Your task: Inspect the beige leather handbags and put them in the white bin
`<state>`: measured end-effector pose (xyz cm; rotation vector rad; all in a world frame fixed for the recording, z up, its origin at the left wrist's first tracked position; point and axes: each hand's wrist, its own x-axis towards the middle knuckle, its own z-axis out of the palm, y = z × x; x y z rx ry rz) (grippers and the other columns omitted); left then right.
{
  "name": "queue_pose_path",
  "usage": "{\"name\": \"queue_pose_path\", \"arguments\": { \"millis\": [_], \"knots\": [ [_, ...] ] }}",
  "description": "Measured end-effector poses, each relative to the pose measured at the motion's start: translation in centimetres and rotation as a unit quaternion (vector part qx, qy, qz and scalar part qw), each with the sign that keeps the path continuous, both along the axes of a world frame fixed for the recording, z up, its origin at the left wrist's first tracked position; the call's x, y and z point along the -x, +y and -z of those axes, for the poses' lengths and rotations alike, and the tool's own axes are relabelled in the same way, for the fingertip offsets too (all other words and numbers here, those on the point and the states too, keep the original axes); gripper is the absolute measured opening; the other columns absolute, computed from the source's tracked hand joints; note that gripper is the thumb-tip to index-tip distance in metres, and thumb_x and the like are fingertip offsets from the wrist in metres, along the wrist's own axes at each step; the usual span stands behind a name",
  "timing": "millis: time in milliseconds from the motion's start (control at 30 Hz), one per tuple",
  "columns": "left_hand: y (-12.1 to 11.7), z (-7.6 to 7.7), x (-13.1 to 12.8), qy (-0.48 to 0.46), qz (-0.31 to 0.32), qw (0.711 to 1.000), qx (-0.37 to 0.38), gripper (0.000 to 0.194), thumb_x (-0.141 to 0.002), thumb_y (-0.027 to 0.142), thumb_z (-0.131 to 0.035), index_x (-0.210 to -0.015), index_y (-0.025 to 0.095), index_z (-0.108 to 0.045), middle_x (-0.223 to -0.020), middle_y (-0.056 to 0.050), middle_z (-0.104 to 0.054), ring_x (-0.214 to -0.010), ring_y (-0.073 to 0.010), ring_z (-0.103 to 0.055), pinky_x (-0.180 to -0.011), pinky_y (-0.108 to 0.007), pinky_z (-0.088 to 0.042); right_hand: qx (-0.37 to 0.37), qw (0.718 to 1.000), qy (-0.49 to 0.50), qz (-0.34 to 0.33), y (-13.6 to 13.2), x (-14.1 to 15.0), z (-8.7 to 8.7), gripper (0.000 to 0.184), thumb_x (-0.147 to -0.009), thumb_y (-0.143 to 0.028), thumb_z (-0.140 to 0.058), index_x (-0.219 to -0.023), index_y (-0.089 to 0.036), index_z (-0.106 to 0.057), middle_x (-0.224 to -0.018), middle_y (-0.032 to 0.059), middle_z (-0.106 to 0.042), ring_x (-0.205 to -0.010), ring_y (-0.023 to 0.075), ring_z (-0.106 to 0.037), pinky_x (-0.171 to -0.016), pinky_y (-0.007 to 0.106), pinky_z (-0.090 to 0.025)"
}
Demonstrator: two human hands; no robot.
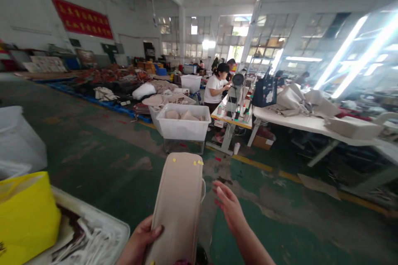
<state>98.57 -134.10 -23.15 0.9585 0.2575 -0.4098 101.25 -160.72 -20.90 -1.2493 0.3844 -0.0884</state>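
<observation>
A long beige sewn bag piece with rounded top corners and piped edges stands out in front of me, its lower end cut off by the frame. Small yellow tabs are on its top edge, and a pale loop sticks out at its right side. My left hand grips its left edge, thumb on the front face. To the right of the piece, apart from it, my right hand is in the air with its fingers apart and nothing in it.
A white bin of beige pieces stands ahead on a metal stand. Beyond it a person sits at a sewing machine table. On the right is a long table with fabric. A yellow bag and a white tray of straps are lower left.
</observation>
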Motion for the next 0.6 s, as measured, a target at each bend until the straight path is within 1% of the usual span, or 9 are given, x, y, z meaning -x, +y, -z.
{"name": "queue_pose_path", "arguments": {
  "millis": [100, 200, 233, 300, 367, 467, 533, 567, 600],
  "knots": [
    [0.0, 0.0, -4.8, 0.006, -0.042, 0.999, -0.003, 0.047, -0.054, 0.034, -0.092, -0.092, 0.013, -0.074, -0.085, -0.011, -0.075, -0.07, -0.0279, -0.07, -0.065, -0.035, -0.056, -0.023, 0.993, 0.002, -0.112, 2.1, -9.3, -1.8, 0.079, -0.054, -0.069, -0.082, -0.112, -0.018, -0.068, -0.118, 0.0093, -0.066, -0.109, 0.0241, -0.058, -0.084, 0.032, -0.048],
    [0.5, -0.7, -9.3, 0.01, -0.092, 0.996, -0.004, 0.048, -0.051, 0.032, -0.094, -0.089, 0.012, -0.073, -0.083, -0.011, -0.074, -0.069, -0.0258, -0.069, -0.064, -0.033, -0.056, -0.036, 0.98, 0.002, -0.194, 4.8, -16.7, -2.8, 0.071, -0.053, -0.063, -0.085, -0.107, -0.019, -0.069, -0.112, 0.0062, -0.067, -0.102, 0.0209, -0.059, -0.082, 0.03, -0.048],
    [0.8, -1.0, -10.8, 0.007, -0.122, 0.993, -0.007, 0.05, -0.049, 0.031, -0.094, -0.09, 0.011, -0.072, -0.082, -0.011, -0.074, -0.069, -0.0244, -0.069, -0.064, -0.032, -0.056, -0.036, 0.979, 0.009, -0.199, 5.7, -19.0, -3.1, 0.07, -0.051, -0.062, -0.086, -0.104, -0.018, -0.069, -0.111, 0.0061, -0.067, -0.101, 0.0207, -0.059, -0.08, 0.029, -0.048],
    [2.0, -1.5, -14.2, 0.01, -0.219, 0.976, -0.006, 0.056, -0.043, 0.027, -0.096, -0.09, 0.012, -0.07, -0.081, -0.009, -0.074, -0.067, -0.0218, -0.067, -0.062, -0.03, -0.056, -0.043, 0.975, 0.024, -0.216, 7.5, -23.8, -3.0, 0.068, -0.05, -0.06, -0.086, -0.1, -0.018, -0.068, -0.114, 0.0067, -0.066, -0.102, 0.0205, -0.059, -0.075, 0.027, -0.048],
    [3.8, -1.5, -17.6, 0.02, -0.307, 0.951, 0.014, 0.058, -0.04, 0.022, -0.095, -0.091, 0.013, -0.068, -0.081, -0.006, -0.073, -0.066, -0.0204, -0.066, -0.061, -0.029, -0.056, -0.04, 0.966, 0.047, -0.25, 9.1, -28.6, -1.9, 0.065, -0.051, -0.058, -0.086, -0.101, -0.021, -0.067, -0.121, 0.0049, -0.064, -0.105, 0.0188, -0.058, -0.075, 0.026, -0.049],
    [7.3, -1.0, -22.6, 0.034, -0.417, 0.907, 0.039, 0.05, -0.048, 0.014, -0.087, -0.093, 0.015, -0.065, -0.083, -0.004, -0.072, -0.067, -0.0193, -0.065, -0.062, -0.029, -0.057, -0.017, 0.952, 0.103, -0.288, 10.1, -34.8, 1.2, 0.061, -0.051, -0.054, -0.087, -0.099, -0.021, -0.067, -0.121, 0.0052, -0.064, -0.1, 0.019, -0.061, -0.073, 0.028, -0.05],
    [10.0, -0.7, -25.7, 0.045, -0.471, 0.88, 0.047, 0.042, -0.057, 0.01, -0.079, -0.095, 0.015, -0.064, -0.084, -0.003, -0.072, -0.068, -0.0185, -0.065, -0.065, -0.029, -0.057, 0.015, 0.944, 0.146, -0.295, 9.4, -37.9, 3.3, 0.06, -0.049, -0.049, -0.089, -0.095, -0.018, -0.067, -0.113, 0.0085, -0.067, -0.091, 0.0202, -0.063, -0.069, 0.031, -0.05],
    [11.4, -0.6, -27.2, 0.05, -0.492, 0.868, 0.048, 0.038, -0.061, 0.008, -0.076, -0.096, 0.015, -0.063, -0.084, -0.003, -0.072, -0.068, -0.0178, -0.065, -0.066, -0.029, -0.057, 0.04, 0.941, 0.166, -0.293, 8.8, -39.1, 4.2, 0.057, -0.048, -0.047, -0.09, -0.09, -0.015, -0.067, -0.104, 0.0102, -0.069, -0.085, 0.0208, -0.064, -0.065, 0.031, -0.049],
    [12.9, -0.6, -28.7, 0.055, -0.51, 0.857, 0.047, 0.035, -0.064, 0.007, -0.073, -0.097, 0.015, -0.063, -0.084, -0.003, -0.072, -0.067, -0.017, -0.064, -0.068, -0.029, -0.058, 0.064, 0.939, 0.175, -0.29, 8.3, -40.2, 4.9, 0.053, -0.052, -0.047, -0.089, -0.086, -0.014, -0.066, -0.096, 0.0104, -0.069, -0.08, 0.0201, -0.063, -0.063, 0.03, -0.048]
  ]
}}
